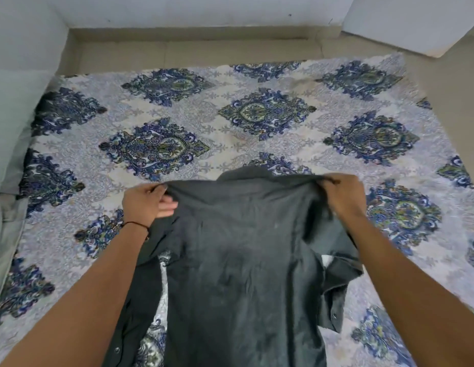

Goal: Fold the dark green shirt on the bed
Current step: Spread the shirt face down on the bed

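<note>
Head view. Both hands pinch the dark green shirt [244, 260] at its shoulders. My left hand [146, 205] holds one shoulder with the thumb over the cloth and the fingers beneath; my right hand [341, 194] has its fingers curled tight round the other. The cloth is stretched taut between the two grips.

The shirt sits over the near half of the bed [257, 115], midway between its left and right edges, with its lower end running out of view at the bottom. Its long axis runs from the near edge towards the far edge. The collar [246, 173] points away from me at the far edge, and the plain back panel faces up. A short sleeve [339, 263] hangs below my right wrist, with a button [334, 316] showing on the loose front edge beneath it.

A dark cord [135, 224] circles my left wrist. A pale pillow [11, 123] lies along the left edge of the bed. Beige floor [204, 49] lies beyond the far edge.
</note>
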